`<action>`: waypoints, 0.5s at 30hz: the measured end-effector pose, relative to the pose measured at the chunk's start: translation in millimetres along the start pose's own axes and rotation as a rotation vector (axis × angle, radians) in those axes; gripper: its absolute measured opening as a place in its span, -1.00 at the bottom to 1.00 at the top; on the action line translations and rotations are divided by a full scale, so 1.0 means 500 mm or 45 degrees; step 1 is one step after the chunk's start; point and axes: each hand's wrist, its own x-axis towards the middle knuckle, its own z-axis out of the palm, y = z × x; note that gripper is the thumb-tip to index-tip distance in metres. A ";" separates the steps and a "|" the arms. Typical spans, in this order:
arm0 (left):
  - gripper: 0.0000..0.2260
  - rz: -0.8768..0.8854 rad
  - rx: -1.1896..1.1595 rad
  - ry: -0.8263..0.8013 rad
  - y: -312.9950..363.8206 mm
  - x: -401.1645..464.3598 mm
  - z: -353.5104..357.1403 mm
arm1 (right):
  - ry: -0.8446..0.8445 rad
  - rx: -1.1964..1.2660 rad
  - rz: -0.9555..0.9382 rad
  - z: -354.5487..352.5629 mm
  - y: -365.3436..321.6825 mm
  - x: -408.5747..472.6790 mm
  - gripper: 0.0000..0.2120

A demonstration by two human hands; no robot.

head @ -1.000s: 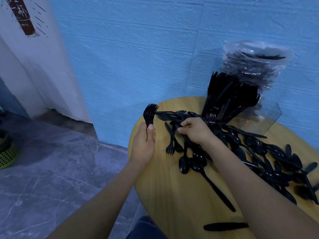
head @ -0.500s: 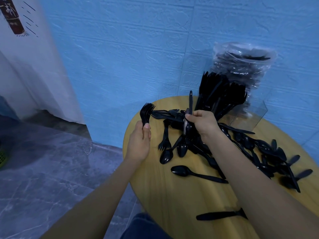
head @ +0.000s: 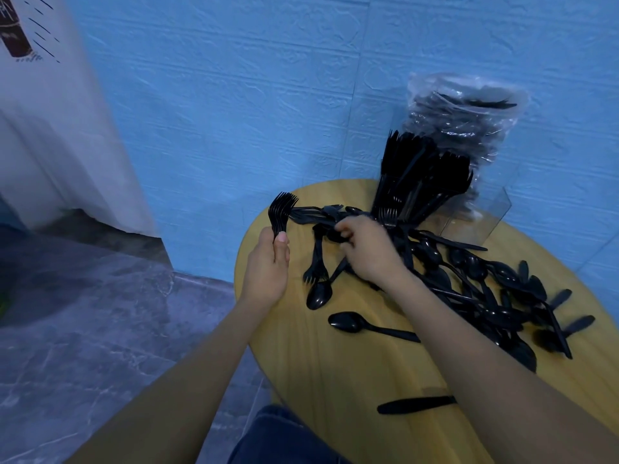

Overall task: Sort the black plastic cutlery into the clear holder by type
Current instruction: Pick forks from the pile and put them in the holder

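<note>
Several forks pinched upright by the handles in left hand, right hand fingers curled into the cutlery pile on the bench, holder at two o'clock; light, slick, springy, best gripped mid-handle.

Left hand grips fork bundle, tines up; right hand reaches into cutlery pile on counter; clear holder behind.

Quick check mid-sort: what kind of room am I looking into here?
Probably a plain indoor room, home or small workspace. Clues: blue textured wall panels, grey marble-look floor tiles, and a small round wooden table pushed against the wall.
</note>
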 end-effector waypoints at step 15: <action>-0.74 0.013 0.020 0.018 -0.004 0.005 0.000 | -0.489 -0.529 -0.586 0.023 -0.014 0.045 -0.70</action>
